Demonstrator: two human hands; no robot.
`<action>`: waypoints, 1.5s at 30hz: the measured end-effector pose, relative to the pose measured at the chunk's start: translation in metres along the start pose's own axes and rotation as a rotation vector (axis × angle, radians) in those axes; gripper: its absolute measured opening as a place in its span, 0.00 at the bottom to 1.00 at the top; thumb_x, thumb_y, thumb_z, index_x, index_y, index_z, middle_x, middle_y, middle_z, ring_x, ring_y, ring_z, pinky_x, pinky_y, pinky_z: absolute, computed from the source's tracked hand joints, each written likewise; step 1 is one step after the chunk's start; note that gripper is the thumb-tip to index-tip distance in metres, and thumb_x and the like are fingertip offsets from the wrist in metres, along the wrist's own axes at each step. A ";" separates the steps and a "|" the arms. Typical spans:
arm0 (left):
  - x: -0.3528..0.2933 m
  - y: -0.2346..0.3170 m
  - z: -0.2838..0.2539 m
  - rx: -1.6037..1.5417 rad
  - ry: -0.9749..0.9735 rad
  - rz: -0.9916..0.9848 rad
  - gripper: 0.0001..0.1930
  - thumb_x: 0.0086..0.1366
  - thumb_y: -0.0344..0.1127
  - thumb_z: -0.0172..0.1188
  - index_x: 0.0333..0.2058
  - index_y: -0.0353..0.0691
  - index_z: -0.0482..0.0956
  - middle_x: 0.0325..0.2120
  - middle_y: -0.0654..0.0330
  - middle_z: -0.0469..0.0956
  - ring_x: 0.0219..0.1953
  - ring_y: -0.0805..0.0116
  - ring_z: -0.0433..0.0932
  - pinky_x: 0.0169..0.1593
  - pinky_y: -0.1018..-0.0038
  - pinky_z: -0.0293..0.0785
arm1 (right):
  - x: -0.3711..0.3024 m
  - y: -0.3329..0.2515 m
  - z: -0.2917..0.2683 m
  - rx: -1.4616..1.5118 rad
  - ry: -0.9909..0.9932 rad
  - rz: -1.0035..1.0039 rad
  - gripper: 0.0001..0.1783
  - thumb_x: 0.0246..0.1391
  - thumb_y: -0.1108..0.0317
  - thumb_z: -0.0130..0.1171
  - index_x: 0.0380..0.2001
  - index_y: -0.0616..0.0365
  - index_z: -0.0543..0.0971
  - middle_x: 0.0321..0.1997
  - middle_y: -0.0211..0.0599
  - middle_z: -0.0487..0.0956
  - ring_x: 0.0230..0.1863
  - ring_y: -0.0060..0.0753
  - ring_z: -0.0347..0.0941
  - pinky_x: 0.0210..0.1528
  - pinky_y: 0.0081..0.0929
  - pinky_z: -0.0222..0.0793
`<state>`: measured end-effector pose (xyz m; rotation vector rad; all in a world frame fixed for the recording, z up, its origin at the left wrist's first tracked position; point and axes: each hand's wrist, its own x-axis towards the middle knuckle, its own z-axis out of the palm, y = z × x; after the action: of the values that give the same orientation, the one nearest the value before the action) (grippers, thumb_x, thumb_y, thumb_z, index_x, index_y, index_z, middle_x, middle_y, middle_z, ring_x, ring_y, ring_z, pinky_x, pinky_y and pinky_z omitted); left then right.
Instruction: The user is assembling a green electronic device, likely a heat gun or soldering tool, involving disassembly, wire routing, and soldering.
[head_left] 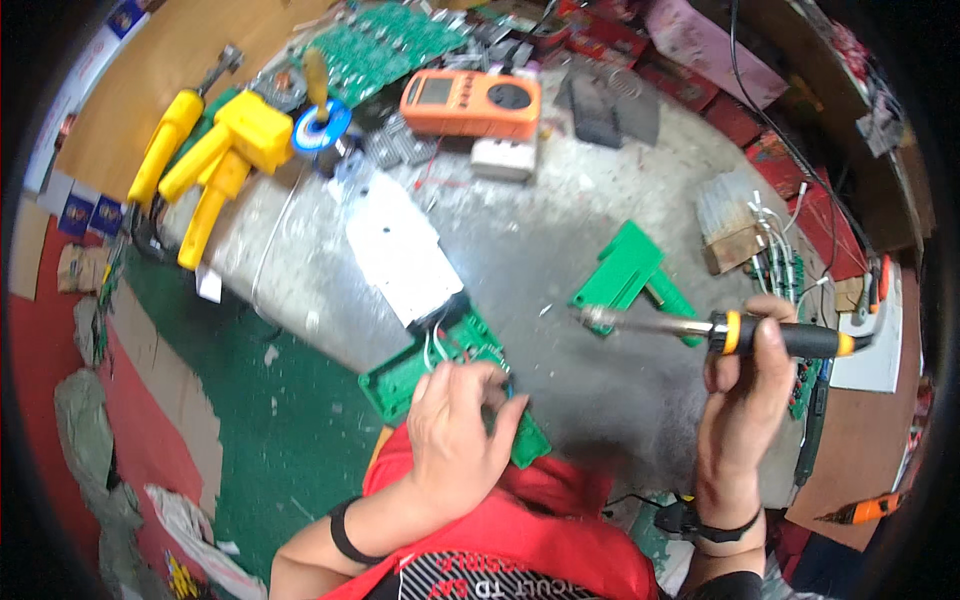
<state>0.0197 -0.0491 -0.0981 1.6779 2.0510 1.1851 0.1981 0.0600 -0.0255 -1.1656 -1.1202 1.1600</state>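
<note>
My right hand [745,400] grips a soldering iron [790,338] by its black and yellow handle. The iron's metal shaft points left, its tip over a green plastic shell piece [622,272] lying on the bench. My left hand [455,420] has its fingers curled on a green open housing [395,378] near the bench's front edge. White wires [433,343] and small parts show inside that housing, partly covered by my fingers. Touching the housing's far side is a flat white panel [400,250].
An orange multimeter [470,103] stands at the back beside a blue solder spool [322,128]. Yellow gun-shaped tools [225,150] lie at far left, green circuit boards [390,45] behind. White-wired parts [775,240] and an orange-handled tool [865,508] are on the right.
</note>
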 end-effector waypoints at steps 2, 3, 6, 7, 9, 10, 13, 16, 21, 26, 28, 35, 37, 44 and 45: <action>-0.002 -0.001 -0.003 -0.005 0.000 0.022 0.20 0.46 0.25 0.69 0.35 0.38 0.68 0.20 0.59 0.76 0.27 0.57 0.71 0.36 0.66 0.64 | 0.014 -0.028 0.010 -0.094 -0.032 -0.157 0.18 0.59 0.57 0.53 0.45 0.61 0.71 0.26 0.29 0.71 0.22 0.13 0.62 0.23 0.12 0.55; -0.003 -0.001 -0.005 0.009 -0.007 0.035 0.20 0.46 0.26 0.70 0.36 0.38 0.68 0.20 0.59 0.76 0.27 0.57 0.71 0.36 0.65 0.64 | 0.027 -0.033 0.014 -0.161 -0.045 -0.261 0.17 0.59 0.57 0.54 0.44 0.60 0.73 0.27 0.29 0.72 0.23 0.14 0.63 0.25 0.13 0.57; -0.004 0.002 -0.006 0.016 -0.029 0.065 0.21 0.46 0.27 0.70 0.36 0.38 0.68 0.20 0.61 0.76 0.28 0.58 0.70 0.35 0.65 0.64 | 0.070 -0.035 0.035 -0.343 -0.042 -0.462 0.13 0.59 0.60 0.57 0.42 0.58 0.77 0.30 0.28 0.74 0.28 0.16 0.67 0.30 0.16 0.62; -0.005 0.001 -0.007 0.019 -0.033 0.061 0.20 0.46 0.28 0.70 0.36 0.38 0.69 0.19 0.61 0.75 0.28 0.58 0.70 0.35 0.65 0.64 | 0.088 -0.023 0.042 -0.305 -0.097 -0.472 0.13 0.59 0.61 0.58 0.41 0.57 0.77 0.30 0.27 0.74 0.28 0.16 0.66 0.31 0.16 0.62; -0.004 -0.001 -0.008 0.012 -0.043 0.062 0.20 0.47 0.28 0.71 0.35 0.38 0.69 0.19 0.61 0.75 0.27 0.59 0.70 0.34 0.65 0.64 | 0.118 0.005 0.053 -0.287 -0.151 -0.520 0.12 0.58 0.63 0.59 0.41 0.57 0.77 0.31 0.26 0.74 0.28 0.18 0.65 0.33 0.18 0.62; -0.004 -0.002 -0.008 0.010 -0.045 0.078 0.20 0.47 0.29 0.71 0.35 0.38 0.69 0.19 0.61 0.74 0.27 0.59 0.70 0.34 0.65 0.64 | 0.127 0.016 0.059 -0.300 -0.164 -0.554 0.11 0.58 0.64 0.59 0.41 0.57 0.77 0.31 0.26 0.74 0.28 0.18 0.64 0.33 0.18 0.62; -0.004 -0.005 -0.007 -0.003 -0.042 0.107 0.19 0.46 0.30 0.71 0.35 0.38 0.70 0.19 0.61 0.74 0.25 0.59 0.70 0.32 0.66 0.64 | 0.151 0.042 0.060 -0.433 -0.232 -0.568 0.15 0.56 0.66 0.59 0.46 0.55 0.75 0.36 0.35 0.77 0.35 0.25 0.69 0.41 0.22 0.65; 0.001 -0.006 -0.005 -0.033 -0.017 0.151 0.20 0.45 0.29 0.72 0.35 0.38 0.70 0.19 0.61 0.72 0.24 0.59 0.69 0.31 0.67 0.64 | 0.177 0.067 0.040 -0.696 -0.318 -0.803 0.26 0.51 0.77 0.53 0.55 0.51 0.71 0.47 0.48 0.78 0.51 0.39 0.75 0.52 0.30 0.68; 0.001 -0.013 -0.003 -0.057 -0.011 0.160 0.22 0.46 0.28 0.72 0.37 0.38 0.68 0.20 0.61 0.74 0.25 0.59 0.70 0.32 0.66 0.64 | 0.148 0.035 0.015 -0.703 -0.400 -0.496 0.33 0.47 0.82 0.46 0.60 0.60 0.67 0.57 0.41 0.73 0.61 0.33 0.67 0.64 0.28 0.57; 0.000 -0.017 -0.003 -0.045 -0.010 0.181 0.23 0.46 0.28 0.72 0.38 0.37 0.68 0.20 0.60 0.75 0.25 0.59 0.70 0.32 0.67 0.64 | 0.079 0.012 -0.037 -0.730 -0.269 -0.392 0.21 0.54 0.74 0.52 0.53 0.64 0.73 0.49 0.40 0.78 0.55 0.31 0.72 0.61 0.27 0.62; -0.001 -0.017 -0.002 -0.031 -0.004 0.197 0.23 0.46 0.28 0.72 0.38 0.37 0.68 0.19 0.60 0.76 0.25 0.59 0.70 0.32 0.67 0.64 | 0.054 0.009 -0.061 -0.718 -0.224 -0.428 0.18 0.57 0.72 0.53 0.51 0.64 0.74 0.47 0.39 0.78 0.52 0.29 0.73 0.55 0.25 0.66; 0.002 -0.010 0.001 -0.007 -0.027 0.272 0.20 0.45 0.28 0.73 0.35 0.37 0.72 0.21 0.60 0.74 0.24 0.62 0.71 0.30 0.68 0.65 | -0.018 0.002 -0.145 -0.810 0.031 -0.086 0.12 0.58 0.73 0.53 0.44 0.65 0.76 0.42 0.33 0.78 0.43 0.21 0.71 0.44 0.19 0.65; 0.001 -0.009 -0.004 0.053 -0.065 0.259 0.19 0.46 0.25 0.73 0.34 0.35 0.72 0.24 0.58 0.74 0.24 0.64 0.72 0.29 0.72 0.69 | -0.031 0.007 -0.149 -0.839 0.091 -0.121 0.10 0.57 0.74 0.53 0.42 0.64 0.77 0.38 0.31 0.78 0.40 0.19 0.71 0.42 0.17 0.65; -0.004 -0.016 -0.026 0.029 -0.166 0.292 0.14 0.53 0.19 0.65 0.38 0.33 0.73 0.27 0.57 0.76 0.26 0.69 0.75 0.31 0.76 0.71 | -0.077 0.022 -0.170 -1.024 0.109 0.009 0.11 0.50 0.74 0.61 0.39 0.61 0.77 0.33 0.33 0.77 0.33 0.20 0.71 0.32 0.19 0.67; -0.002 -0.017 -0.031 0.049 -0.189 0.339 0.13 0.53 0.19 0.64 0.37 0.33 0.74 0.27 0.57 0.76 0.26 0.68 0.75 0.31 0.75 0.71 | -0.085 0.029 -0.164 -1.049 0.107 0.035 0.16 0.46 0.71 0.65 0.40 0.59 0.76 0.32 0.35 0.77 0.32 0.31 0.73 0.33 0.26 0.69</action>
<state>-0.0114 -0.0646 -0.0905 2.1345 1.7443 1.0244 0.3526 -0.0353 -0.0694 -1.9975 -1.6878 0.4655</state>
